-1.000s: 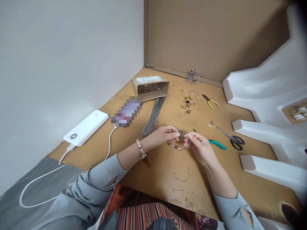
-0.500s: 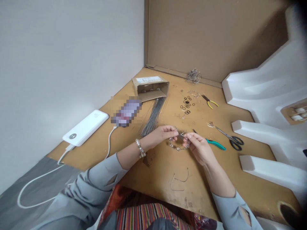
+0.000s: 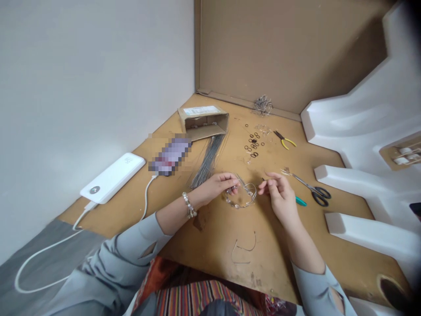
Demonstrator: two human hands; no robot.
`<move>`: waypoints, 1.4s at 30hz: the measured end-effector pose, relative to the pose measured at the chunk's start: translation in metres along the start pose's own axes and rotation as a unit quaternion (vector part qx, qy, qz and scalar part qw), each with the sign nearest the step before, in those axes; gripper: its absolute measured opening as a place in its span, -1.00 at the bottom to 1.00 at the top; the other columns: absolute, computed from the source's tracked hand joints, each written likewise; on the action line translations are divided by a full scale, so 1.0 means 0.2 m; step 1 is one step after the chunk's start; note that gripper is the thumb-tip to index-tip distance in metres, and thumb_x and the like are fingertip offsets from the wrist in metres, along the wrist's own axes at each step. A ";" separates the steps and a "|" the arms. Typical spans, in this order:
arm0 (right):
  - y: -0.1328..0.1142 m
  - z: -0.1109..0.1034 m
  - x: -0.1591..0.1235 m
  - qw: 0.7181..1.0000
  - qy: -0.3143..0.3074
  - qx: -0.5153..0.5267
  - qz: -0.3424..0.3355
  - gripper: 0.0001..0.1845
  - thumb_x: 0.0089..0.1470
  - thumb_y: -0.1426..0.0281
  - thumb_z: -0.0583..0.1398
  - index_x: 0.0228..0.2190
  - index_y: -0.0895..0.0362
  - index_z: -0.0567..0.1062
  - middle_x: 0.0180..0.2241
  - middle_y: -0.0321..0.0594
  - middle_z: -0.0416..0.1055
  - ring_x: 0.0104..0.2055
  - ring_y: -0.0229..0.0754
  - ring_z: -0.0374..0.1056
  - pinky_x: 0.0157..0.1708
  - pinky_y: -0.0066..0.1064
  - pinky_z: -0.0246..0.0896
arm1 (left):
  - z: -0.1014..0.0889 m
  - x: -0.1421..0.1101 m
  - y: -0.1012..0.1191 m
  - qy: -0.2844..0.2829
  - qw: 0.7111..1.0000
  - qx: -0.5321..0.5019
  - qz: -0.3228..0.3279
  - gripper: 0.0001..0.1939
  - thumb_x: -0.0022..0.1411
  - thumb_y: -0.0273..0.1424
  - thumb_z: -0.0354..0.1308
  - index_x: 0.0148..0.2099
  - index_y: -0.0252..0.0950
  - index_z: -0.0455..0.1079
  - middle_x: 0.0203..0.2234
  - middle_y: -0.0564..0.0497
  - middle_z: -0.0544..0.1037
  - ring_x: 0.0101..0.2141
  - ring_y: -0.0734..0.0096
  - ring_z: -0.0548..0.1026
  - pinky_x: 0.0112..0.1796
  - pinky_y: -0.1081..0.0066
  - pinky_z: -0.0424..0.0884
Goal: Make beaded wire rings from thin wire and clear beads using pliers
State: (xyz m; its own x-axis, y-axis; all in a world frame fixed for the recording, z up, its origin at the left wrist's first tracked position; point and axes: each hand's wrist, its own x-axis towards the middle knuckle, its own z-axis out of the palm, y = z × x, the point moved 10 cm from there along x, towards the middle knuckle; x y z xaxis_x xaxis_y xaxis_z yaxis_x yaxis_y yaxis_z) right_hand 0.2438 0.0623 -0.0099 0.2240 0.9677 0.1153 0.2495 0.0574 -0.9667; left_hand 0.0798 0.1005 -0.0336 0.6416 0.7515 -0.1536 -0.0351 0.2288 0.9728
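Note:
Pinched in my left hand (image 3: 224,184) is a wire ring strung with clear beads (image 3: 237,206), its loose wire ends sticking up near the fingertips. My right hand (image 3: 279,192) is apart from the ring, just to its right, with fingers loosely spread and nothing visible in them. Beneath that hand lie the teal-handled pliers (image 3: 300,201), mostly hidden by it. Two bent pieces of wire (image 3: 244,251) rest on the table below the ring.
A bundle of grey wires (image 3: 207,163) lies by an open cardboard box (image 3: 205,125). Several dark rings (image 3: 253,145), yellow-handled pliers (image 3: 285,140) and black scissors (image 3: 315,192) are beyond. At left are a blurred phone (image 3: 170,157) and white power bank (image 3: 113,177); white foam (image 3: 355,184) stands at right.
My right hand has let go of the beaded wire ring and moved off to the right, covering more of the teal pliers. The left hand still holds the ring.

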 end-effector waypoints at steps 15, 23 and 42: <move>-0.17 0.01 -0.09 0.997 -0.021 -0.062 -0.027 -0.84 0.06 0.27 0.21 -0.31 0.08 0.46 -0.35 -0.17 0.56 -0.31 -0.13 0.50 -0.17 -0.20 0.37 | 0.00 -0.01 0.01 0.010 1.000 0.016 -0.008 -0.71 0.14 -0.21 0.13 -0.41 -0.37 0.36 -0.52 0.05 0.44 -0.46 0.55 0.37 -0.34 0.49 0.25; -0.34 0.13 -0.17 0.935 -0.035 -0.259 -0.238 -0.83 0.09 0.48 0.14 -0.29 0.03 0.50 -0.39 -0.25 0.54 -0.34 -0.20 0.46 -0.30 -0.34 0.36 | 0.00 0.00 -0.01 -0.001 0.999 0.043 0.002 -0.74 0.19 -0.23 0.08 -0.35 -0.36 0.37 -0.49 0.05 0.46 -0.44 0.54 0.39 -0.36 0.50 0.26; -0.42 0.31 -0.26 0.871 -0.128 -0.364 -0.303 -0.78 0.11 0.52 0.05 -0.27 0.11 0.46 -0.44 -0.19 0.41 -0.38 -0.20 0.31 -0.34 -0.35 0.22 | 0.04 0.02 -0.04 -0.021 0.997 0.066 0.031 -0.79 0.21 -0.30 0.07 -0.36 -0.36 0.33 -0.53 0.06 0.44 -0.47 0.57 0.40 -0.38 0.51 0.33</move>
State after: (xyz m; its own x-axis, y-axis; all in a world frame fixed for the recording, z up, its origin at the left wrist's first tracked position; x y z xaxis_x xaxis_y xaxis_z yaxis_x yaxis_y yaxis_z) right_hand 0.1526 0.0219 0.0513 -0.3516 0.8422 0.4087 0.8011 0.4966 -0.3341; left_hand 0.0888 0.0979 -0.0407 0.6724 0.7351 -0.0872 0.0236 0.0964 0.9951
